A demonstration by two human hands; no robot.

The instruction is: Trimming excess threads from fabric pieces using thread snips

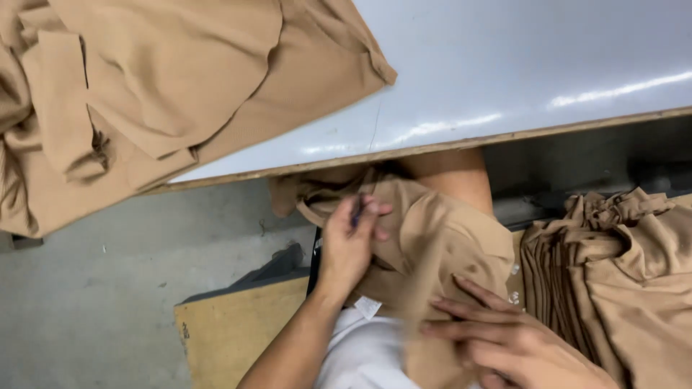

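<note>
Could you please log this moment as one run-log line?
left hand: grips tan garment, small dark tool | right hand: flat on garment | tan pile: right

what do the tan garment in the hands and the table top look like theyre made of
The tan garment looks like a soft knit fabric with a matte finish: it drapes and bunches in loose folds under the left hand and right hand. The table top seems a smooth pale laminate or painted board: it shows glossy light streaks, and its front edge looks like bare wood.

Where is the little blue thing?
In the head view, the small blue tool sits in the left hand, against the tan cloth on the lap, just below the table edge.
</note>
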